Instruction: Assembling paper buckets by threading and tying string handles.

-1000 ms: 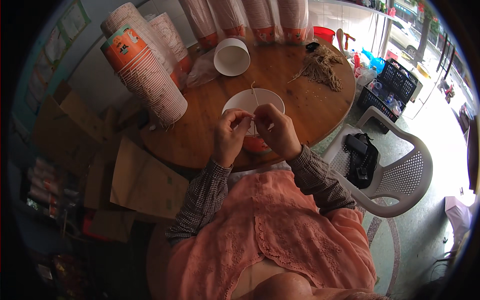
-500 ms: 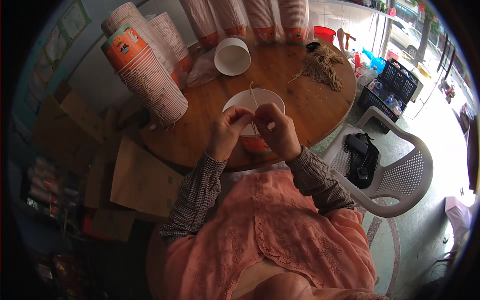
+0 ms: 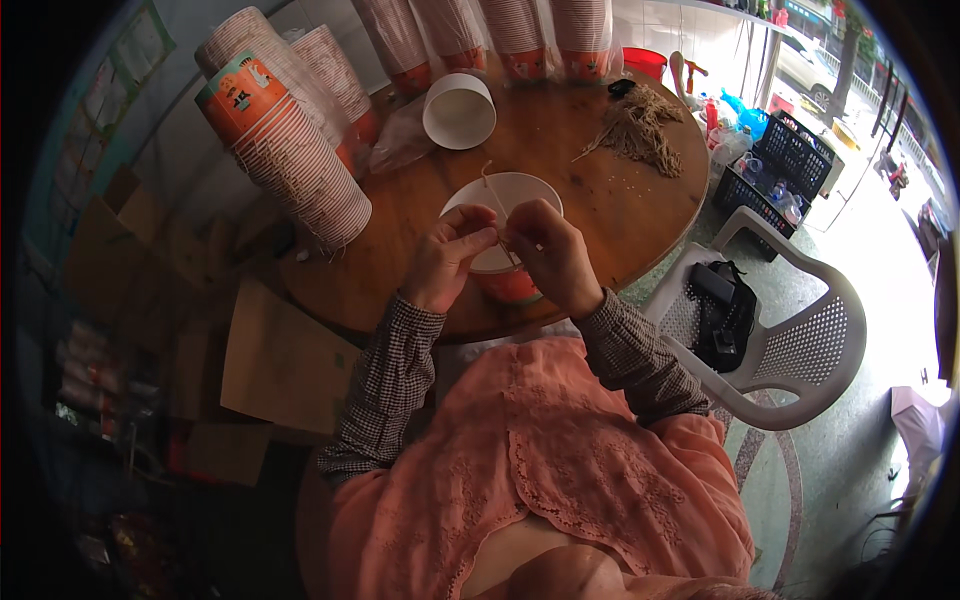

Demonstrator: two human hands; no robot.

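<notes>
A paper bucket (image 3: 512, 287), white inside and orange-red outside, stands upright near the front edge of the round table. Over its mouth, a thin pale string (image 3: 492, 185) runs up between my hands, its far end curling past the rim. My right hand (image 3: 562, 262) pinches the string between thumb and fingertips. Close beside it, my left hand (image 3: 447, 262) has its thumb and index finger nearly together at the string; whether they hold it is hard to make out. Farther back, another white paper bucket (image 3: 460, 112) lies tipped with its mouth toward me.
On the wooden table (image 3: 590, 215) lie a bundle of strings (image 3: 640, 130) at right and a leaning bucket stack (image 3: 300, 165) at left. Bagged stacks (image 3: 515, 40) line the back. A white plastic chair (image 3: 810, 350) with a black bag (image 3: 722, 318) and cardboard (image 3: 285, 360) flank me.
My hands have moved slightly apart at the fingertips, and the string now slants more to the left at its far end. The whole view has shifted a little.
</notes>
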